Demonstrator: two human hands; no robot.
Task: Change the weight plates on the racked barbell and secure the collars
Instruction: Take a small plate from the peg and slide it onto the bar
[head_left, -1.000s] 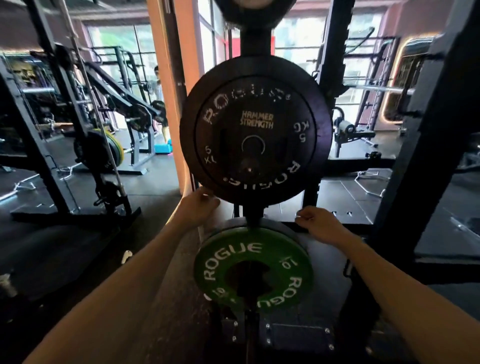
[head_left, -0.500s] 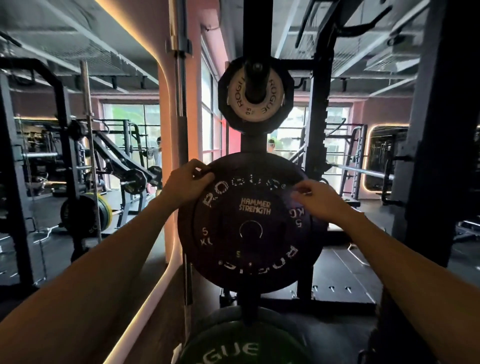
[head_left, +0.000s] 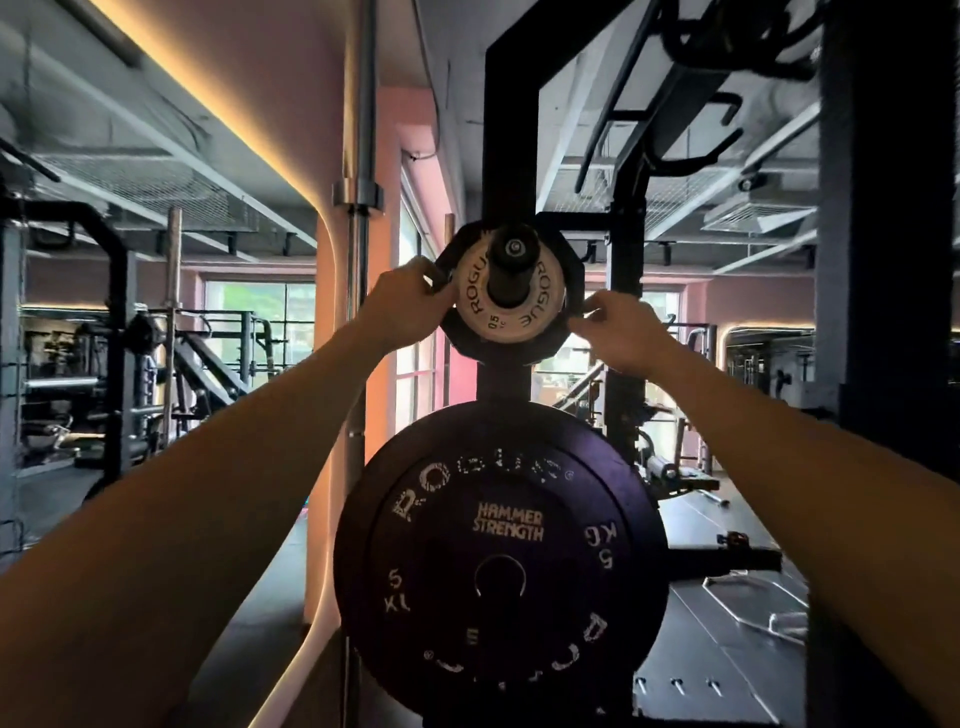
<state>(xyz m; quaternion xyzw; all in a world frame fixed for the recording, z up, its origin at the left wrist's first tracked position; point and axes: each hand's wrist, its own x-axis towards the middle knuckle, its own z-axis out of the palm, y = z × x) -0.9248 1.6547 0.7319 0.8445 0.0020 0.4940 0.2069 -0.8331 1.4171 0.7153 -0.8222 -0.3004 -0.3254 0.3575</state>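
1. Setting: a gym with dark rubber flooring, pink walls and a lit ceiling strip. A black rack upright (head_left: 511, 130) stands directly ahead and carries storage pegs.
2. Upper peg (head_left: 514, 260): holds a small white plate (head_left: 511, 291) in front of a black plate (head_left: 563, 332). The peg end projects forward, past the white plate.
3. Lower peg: holds the large 5 kg plate (head_left: 501, 556), untouched.
4. Left hand (head_left: 402, 306): fingers curled onto the left rim of the upper plates. Which of the two plates it grips cannot be told.
5. Right hand (head_left: 618, 335): fingers curled at the lower right rim of the black plate, apparently pinching it.
6. Progress: early, by judgement. A plate is being selected at storage. The racked barbell and the collars are not in view, so loading and securing remain.
7. Clearance: the plates must slide straight toward the person to clear the peg end. The 5 kg plate sits just below. A vertical bar (head_left: 358, 312) stands close on the left. Open floor lies to the right.
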